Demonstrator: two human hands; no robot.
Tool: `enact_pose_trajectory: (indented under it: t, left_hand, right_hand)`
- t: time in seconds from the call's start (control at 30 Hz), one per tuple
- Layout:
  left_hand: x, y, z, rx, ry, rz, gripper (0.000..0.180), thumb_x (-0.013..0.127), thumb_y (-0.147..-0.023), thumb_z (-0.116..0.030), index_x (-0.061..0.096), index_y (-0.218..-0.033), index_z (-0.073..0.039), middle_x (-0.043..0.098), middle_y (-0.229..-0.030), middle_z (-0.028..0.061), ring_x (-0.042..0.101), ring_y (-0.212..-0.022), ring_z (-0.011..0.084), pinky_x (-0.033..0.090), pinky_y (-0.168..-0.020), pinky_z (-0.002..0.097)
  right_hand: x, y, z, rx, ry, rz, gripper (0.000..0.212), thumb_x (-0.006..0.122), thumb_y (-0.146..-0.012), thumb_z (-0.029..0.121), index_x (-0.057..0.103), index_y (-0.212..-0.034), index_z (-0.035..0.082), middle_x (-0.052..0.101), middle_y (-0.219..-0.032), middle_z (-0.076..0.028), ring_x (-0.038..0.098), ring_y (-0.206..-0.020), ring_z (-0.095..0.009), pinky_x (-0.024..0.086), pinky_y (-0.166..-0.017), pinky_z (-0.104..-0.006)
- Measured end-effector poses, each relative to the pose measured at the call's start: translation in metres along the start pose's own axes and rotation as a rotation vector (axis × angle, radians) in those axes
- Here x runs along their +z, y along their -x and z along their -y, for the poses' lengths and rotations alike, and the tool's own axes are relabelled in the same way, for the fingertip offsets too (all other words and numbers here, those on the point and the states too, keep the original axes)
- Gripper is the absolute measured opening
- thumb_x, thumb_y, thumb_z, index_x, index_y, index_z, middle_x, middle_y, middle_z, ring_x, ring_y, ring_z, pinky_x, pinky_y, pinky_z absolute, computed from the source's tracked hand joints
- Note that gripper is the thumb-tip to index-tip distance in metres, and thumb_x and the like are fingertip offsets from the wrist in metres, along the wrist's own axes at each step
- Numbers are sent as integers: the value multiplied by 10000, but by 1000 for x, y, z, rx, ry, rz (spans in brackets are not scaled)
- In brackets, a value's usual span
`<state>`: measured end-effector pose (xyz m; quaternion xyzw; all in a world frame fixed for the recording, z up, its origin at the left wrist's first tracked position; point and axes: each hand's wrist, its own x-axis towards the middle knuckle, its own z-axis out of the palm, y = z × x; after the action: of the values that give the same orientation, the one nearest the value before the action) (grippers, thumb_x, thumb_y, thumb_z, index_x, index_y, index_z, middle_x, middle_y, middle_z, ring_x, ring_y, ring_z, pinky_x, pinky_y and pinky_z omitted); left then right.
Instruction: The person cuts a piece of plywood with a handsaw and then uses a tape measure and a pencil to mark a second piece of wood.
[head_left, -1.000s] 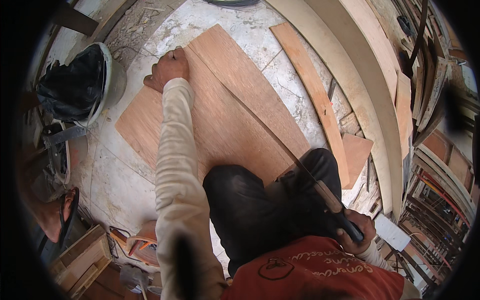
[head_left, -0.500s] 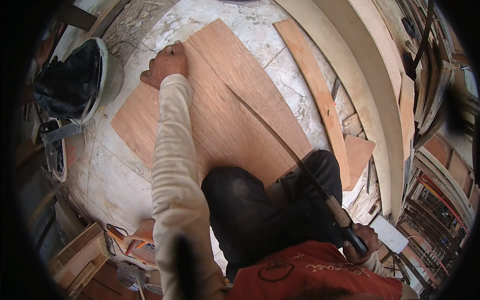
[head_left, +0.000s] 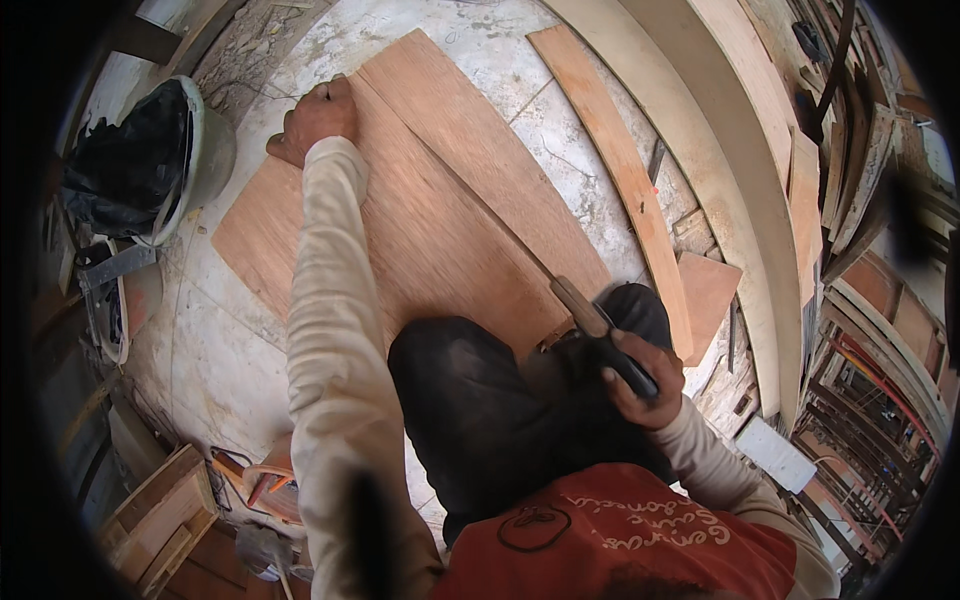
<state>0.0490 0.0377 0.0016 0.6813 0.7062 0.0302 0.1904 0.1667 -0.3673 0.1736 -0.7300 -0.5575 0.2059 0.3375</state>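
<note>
A sheet of reddish-brown plywood [head_left: 420, 230] lies over the pale floor, and my dark-trousered knees are at its near edge. At the far left edge of the sheet my left hand [head_left: 320, 122] is closed, fingers curled over the edge. My right hand [head_left: 650, 378] is wrapped round the black grip of a handsaw [head_left: 580, 303] above my right thigh. The saw's narrow dark blade runs up and left in line with a long cut in the plywood; much of the blade is hidden in or below the sheet.
A pale bucket [head_left: 212, 150] lined with black plastic stands on the left. To the right lie a narrow wooden plank [head_left: 625, 170], a small plywood offcut [head_left: 708, 290] and long curved-looking boards [head_left: 740, 180]. An open wooden box [head_left: 160, 520] is at the lower left.
My right hand has pushed the saw forward and left, from beside my hip to over my thigh; less blade shows. My left hand keeps its hold on the sheet as the view shifts slightly.
</note>
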Motion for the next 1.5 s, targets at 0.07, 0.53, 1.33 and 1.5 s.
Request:
enact_pose_trajectory:
  t: [0.07,0.53,1.33,1.5]
  left_hand:
    - [-3,-10,8,-13,-19,-10,531,381,-881,-539,740,-1146,-251,724,-1135,84,645,-1105,238,251,-1032,465]
    - [1,-6,7,-38,-20,40,526,378,-884,-548,754,-1121,-266,728,-1137,67,640,-1111,219,240,-1039,447]
    - [37,245,225,-421,698,-159,880,748,-771,-444,431,-1352,136,502,-1371,302,490,-1265,429,375,-1091,428]
    - [16,205,229,-384,841,-288,653,734,-789,-291,552,-1221,164,666,-1129,278,657,-1005,350,494,-929,366]
  right_hand:
    - [31,-38,-12,14,-102,6,447,734,-813,-4,579,-1232,-24,706,-872,-179,690,-636,-248,515,-551,-305]
    - [15,-31,6,329,-363,9,428,718,-820,-5,583,-1226,-13,713,-879,-153,707,-665,-266,532,-579,-324]
    - [56,-17,-30,129,-429,-172,399,705,-903,214,612,-1260,63,728,-1053,-109,693,-981,-176,519,-878,-298]
    - [71,-51,-14,94,-412,-141,415,680,-919,277,612,-1260,51,722,-1062,-134,693,-968,-192,518,-875,-308]
